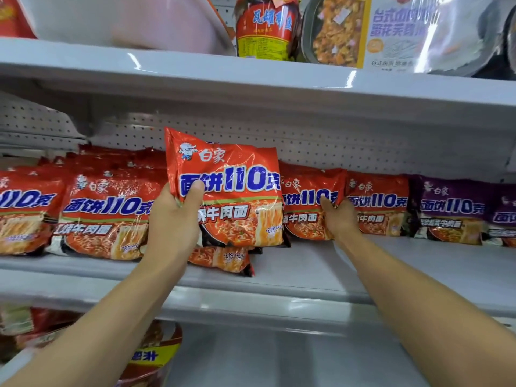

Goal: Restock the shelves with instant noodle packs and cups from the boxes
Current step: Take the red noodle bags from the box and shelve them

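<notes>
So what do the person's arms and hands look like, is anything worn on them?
Both forearms are bare as far as the view shows: no sleeves, gloves, watch or bracelets. The left hand and right hand show no rings, and the nails look short and unpainted.

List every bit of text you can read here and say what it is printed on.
"白家", "面饼110克", "牛肉面": red noodle pack held by the left hand.
"面饼110克": pack under the right hand.
"白家", "面饼110克": purple pack.
Red cup: lettering too blurred.

Red noodle pack (231, 191): "白家", "面饼110克", "牛肉面". Purple pack (449, 210): "白家", "面饼110克".
</notes>
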The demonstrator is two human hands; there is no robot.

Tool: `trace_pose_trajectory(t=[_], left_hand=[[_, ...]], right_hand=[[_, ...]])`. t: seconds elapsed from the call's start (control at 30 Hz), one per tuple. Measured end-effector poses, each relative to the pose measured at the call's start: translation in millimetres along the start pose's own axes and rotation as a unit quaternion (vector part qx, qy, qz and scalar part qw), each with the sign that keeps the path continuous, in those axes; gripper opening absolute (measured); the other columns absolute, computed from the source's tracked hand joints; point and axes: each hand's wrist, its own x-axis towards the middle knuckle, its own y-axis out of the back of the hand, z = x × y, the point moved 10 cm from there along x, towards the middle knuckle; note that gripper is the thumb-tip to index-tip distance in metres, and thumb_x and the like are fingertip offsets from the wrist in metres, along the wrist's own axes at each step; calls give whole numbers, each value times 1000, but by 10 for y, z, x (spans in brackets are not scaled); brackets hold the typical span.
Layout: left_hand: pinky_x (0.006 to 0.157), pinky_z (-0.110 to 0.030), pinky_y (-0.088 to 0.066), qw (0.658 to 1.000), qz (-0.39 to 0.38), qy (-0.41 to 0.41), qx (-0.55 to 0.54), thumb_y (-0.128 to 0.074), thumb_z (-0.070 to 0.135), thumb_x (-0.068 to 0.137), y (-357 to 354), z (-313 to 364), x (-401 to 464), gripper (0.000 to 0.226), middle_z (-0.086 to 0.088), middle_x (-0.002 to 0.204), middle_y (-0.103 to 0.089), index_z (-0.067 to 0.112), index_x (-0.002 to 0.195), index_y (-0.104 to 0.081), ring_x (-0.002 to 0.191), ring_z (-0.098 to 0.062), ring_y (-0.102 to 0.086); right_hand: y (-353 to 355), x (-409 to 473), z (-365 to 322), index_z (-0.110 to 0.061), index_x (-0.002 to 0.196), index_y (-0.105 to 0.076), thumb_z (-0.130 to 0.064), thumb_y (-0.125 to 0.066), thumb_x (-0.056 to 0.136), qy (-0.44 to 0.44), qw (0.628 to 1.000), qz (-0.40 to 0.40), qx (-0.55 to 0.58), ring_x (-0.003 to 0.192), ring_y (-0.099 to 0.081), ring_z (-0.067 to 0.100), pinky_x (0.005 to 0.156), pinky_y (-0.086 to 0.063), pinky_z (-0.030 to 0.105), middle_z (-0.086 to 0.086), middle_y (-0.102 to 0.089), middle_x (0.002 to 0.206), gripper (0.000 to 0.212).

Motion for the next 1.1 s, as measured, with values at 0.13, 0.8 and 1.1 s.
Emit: trace_pose_trajectory(t=[0.13,0.8,1.1], left_hand=[[63,-19,-47,1000,-6,-3,18,-50,35,96,-120,8,-47,20,7,101,-68,24,112,-57,83,-3,-66],[90,-32,-46,990,-64,83,90,-52,28,97,-1661,-682,-82,31,-8,117,-65,8,120,-57,106,-25,-61],[82,-39,-41,955,-16,39,294,-50,26,98,-1642,-725,7,43,-26,123,-57,-3,128,-39,110,-42,-56]], right_hand=[[50,20,26,1,125,-47,-15,-62,91,19,999,19,-36,115,-56,32,91,-42,29,16,-57,125,41],[976,547,653,-21,127,-47,-52,-64,58,26,956,-63,-285,121,-48,31,99,-46,43,8,-53,131,77],[1167,393,565,-24,123,-46,-42,-72,72,56,954,-63,-287,121,-48,31,102,-42,45,7,-51,129,60]])
